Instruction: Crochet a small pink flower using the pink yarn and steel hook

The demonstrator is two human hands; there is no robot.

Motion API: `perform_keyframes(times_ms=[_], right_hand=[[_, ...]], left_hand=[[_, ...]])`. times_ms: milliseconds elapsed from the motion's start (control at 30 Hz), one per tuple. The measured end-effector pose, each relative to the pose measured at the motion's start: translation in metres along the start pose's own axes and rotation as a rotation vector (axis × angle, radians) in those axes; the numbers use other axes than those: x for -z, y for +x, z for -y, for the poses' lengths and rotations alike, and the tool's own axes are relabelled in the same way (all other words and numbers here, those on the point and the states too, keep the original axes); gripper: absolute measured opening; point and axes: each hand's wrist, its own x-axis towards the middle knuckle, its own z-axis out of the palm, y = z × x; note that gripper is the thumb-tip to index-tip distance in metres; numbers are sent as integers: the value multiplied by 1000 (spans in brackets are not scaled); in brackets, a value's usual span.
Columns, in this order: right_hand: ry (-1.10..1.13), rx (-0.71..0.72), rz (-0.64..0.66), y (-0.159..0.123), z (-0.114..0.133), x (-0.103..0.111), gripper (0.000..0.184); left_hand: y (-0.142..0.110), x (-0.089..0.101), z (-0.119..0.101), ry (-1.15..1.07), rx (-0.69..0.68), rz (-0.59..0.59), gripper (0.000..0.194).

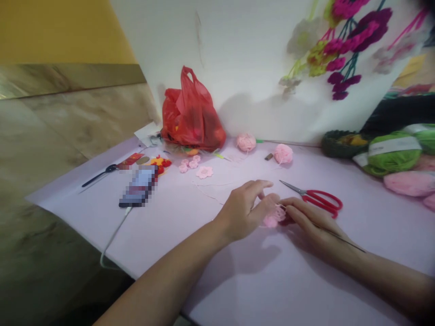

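Observation:
Between my two hands is a small piece of pink crochet (274, 217), partly covered by fingers. My left hand (243, 210) pinches its left edge, with the index finger raised and bent above it. A thin crochet hook (343, 239) lies along my right hand (311, 222), which is closed around it; its tip meets the pink work near the fingertips. A strand of pink yarn (210, 196) runs across the table toward my left hand. Just beyond my right hand lie scissors with red handles (321, 199), blades pointing left.
Pink yarn balls (246, 142) and finished pink crochet flowers (204, 172) lie farther back. A red plastic bag (193, 117) stands by the white board. To the left are a phone (139, 185) on a cable and a watch (100, 175). Green yarn skeins (394, 154) are piled right.

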Motion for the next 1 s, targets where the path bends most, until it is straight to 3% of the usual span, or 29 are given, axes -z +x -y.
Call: perform_keyframes(times_ms=[133,200,367,533,700,800,1000], right_hand=[[40,-23,-79,3,-5,5,37],[39,-28,-116,3,-5,6,36],[29,61,-130,2,-1,7,32],[17,116,-100,0,-2,4,33],[26,189,-39,-3,-5,-3,31],[9,269,-28,-4,-8,-5,27],[-50,405,-97,-2,-10,-2,26]], left_hand=[[0,1,-5,-83,-92,78,31],[1,0,-3,-75,-77,97,33],[4,-2,8,36,78,120,46],[6,-11,15,-277,243,140,43],[5,-20,15,-674,408,277,86],[5,-21,13,-741,417,272,92],[7,-14,8,-643,408,195,90]])
